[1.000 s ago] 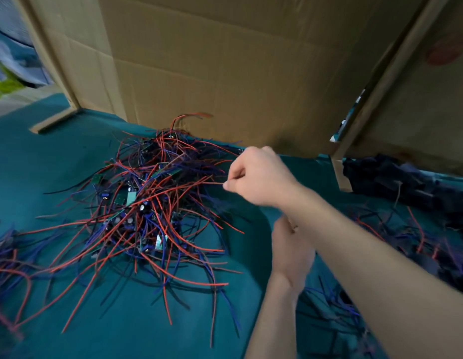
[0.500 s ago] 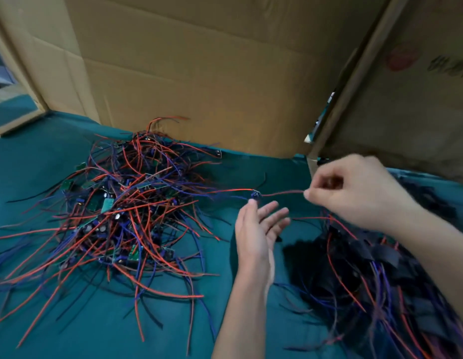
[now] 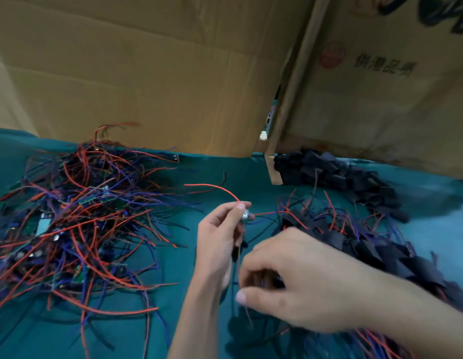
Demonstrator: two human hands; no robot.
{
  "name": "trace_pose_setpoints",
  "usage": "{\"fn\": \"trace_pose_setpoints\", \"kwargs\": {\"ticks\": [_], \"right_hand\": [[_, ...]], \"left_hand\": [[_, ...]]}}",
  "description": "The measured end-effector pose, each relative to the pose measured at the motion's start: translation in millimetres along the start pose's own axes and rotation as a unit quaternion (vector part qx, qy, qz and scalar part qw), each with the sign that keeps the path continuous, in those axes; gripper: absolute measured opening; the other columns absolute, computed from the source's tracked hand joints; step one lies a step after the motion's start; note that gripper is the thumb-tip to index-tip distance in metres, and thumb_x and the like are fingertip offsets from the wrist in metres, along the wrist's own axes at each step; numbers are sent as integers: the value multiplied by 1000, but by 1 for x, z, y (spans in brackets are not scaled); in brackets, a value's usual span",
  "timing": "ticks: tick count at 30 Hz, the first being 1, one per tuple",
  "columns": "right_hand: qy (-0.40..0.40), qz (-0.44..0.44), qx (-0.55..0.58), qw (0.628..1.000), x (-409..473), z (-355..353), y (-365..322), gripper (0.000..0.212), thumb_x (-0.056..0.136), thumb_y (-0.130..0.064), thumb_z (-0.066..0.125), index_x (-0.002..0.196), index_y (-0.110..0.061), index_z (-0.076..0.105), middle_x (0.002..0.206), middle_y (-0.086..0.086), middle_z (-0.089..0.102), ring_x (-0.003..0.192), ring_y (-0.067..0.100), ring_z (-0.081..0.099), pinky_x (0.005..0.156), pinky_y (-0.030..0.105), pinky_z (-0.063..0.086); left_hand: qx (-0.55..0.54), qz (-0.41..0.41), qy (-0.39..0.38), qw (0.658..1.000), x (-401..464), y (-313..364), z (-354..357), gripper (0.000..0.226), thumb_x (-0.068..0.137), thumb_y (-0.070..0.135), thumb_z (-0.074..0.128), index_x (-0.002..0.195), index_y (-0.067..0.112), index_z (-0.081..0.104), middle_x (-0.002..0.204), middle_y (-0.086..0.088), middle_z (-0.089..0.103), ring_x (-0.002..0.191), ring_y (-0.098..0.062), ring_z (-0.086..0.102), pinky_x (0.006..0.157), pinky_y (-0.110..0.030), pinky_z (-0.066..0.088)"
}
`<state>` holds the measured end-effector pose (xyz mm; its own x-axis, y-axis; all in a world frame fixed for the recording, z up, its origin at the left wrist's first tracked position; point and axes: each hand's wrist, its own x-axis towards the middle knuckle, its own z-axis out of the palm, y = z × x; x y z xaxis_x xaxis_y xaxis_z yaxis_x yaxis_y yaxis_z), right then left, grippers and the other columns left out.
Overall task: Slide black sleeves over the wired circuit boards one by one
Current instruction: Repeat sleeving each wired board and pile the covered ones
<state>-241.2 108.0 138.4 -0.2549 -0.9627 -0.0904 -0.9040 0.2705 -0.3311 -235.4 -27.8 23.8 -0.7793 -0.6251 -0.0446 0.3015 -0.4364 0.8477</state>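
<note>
Left hand (image 3: 220, 237) pinches a small wired circuit board (image 3: 245, 215); right hand (image 3: 310, 283), blurred, curls its fingers around dangling wires (image 3: 239, 260), grip unclear.

This looked like a small hand-assembly workshop, the kind where electronic parts are put together in bulk. A work table (image 3: 173, 320) covered in teal cloth held a big tangled heap of wired circuit boards (image 3: 77, 224) on the left, with red, blue and black leads sticking out everywhere. On the right lay a pile of black sleeves (image 3: 336, 174), and nearer the person a second heap of boards already sleeved (image 3: 367, 244). Plain cardboard sheets (image 3: 160, 73), one printed with a red stamp and Chinese characters (image 3: 383, 66), stood along the back of the table as a makeshift screen.
</note>
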Motion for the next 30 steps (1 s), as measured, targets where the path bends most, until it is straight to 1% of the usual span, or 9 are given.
{"fn": "trace_pose_setpoints", "kwargs": {"ticks": [3,5,7,10,13,17,20,24,30], "right_hand": [[110,15,5,994,3,-45,23,24,89,-45,65,81,-24,74,68,-9,68,65,6,62,64,23,47],[231,88,-23,969,8,-78,63,23,84,-48,65,76,-29,74,65,-13,69,65,2,64,62,18,45],[284,198,-54,937,13,-99,119,14,85,-40,70,74,-32,73,64,-16,67,69,5,64,64,20,43],[206,376,-72,900,15,-92,211,4,87,-23,74,85,-27,73,90,0,74,98,27,68,80,26,45],[109,481,-74,867,6,-58,263,23,88,-29,77,107,-15,73,118,14,71,113,32,64,94,34,52],[116,501,-55,856,1,-27,276,29,94,-40,72,102,-13,64,108,12,66,99,35,61,90,46,56],[144,507,-57,848,4,-23,273,24,95,-39,72,94,-18,61,96,10,64,87,33,60,79,44,56],[157,502,-50,849,4,-28,265,25,89,-36,79,94,-18,62,107,14,66,97,37,60,83,43,54],[359,424,-29,831,1,-61,245,36,85,-33,83,117,-19,72,111,15,74,108,34,68,95,38,51]], "left_hand": [[-15,8,0,1000,-1,2,0,26,94,13,59,76,19,77,75,-4,69,65,-16,55,60,-30,35],[-49,-9,-4,999,-1,6,-1,30,93,14,56,71,18,76,71,-5,68,65,-13,62,60,-26,43],[-113,-52,-25,992,-1,10,-2,25,89,18,58,69,16,73,69,-7,66,58,-14,63,56,-20,49],[-154,-73,-60,984,-3,12,-2,16,83,21,60,79,11,70,75,-11,68,40,-9,48,42,-15,40],[-146,-81,-81,983,-3,12,-3,19,84,20,58,85,8,73,83,-17,71,32,-6,37,36,-15,31],[-121,-88,-121,981,-5,11,-3,22,84,19,57,91,11,77,79,-16,69,30,-7,36,33,-16,26],[-89,-78,-147,982,-6,10,-3,20,80,25,60,87,17,77,70,-10,66,36,-9,40,38,-17,26],[-60,-65,-150,985,-7,8,-3,23,84,30,61,94,16,77,61,-8,60,36,-9,37,37,-16,29],[-49,-51,-160,985,-5,6,-4,26,86,26,59,103,16,76,59,-9,58,35,-10,36,36,-15,30]]}}
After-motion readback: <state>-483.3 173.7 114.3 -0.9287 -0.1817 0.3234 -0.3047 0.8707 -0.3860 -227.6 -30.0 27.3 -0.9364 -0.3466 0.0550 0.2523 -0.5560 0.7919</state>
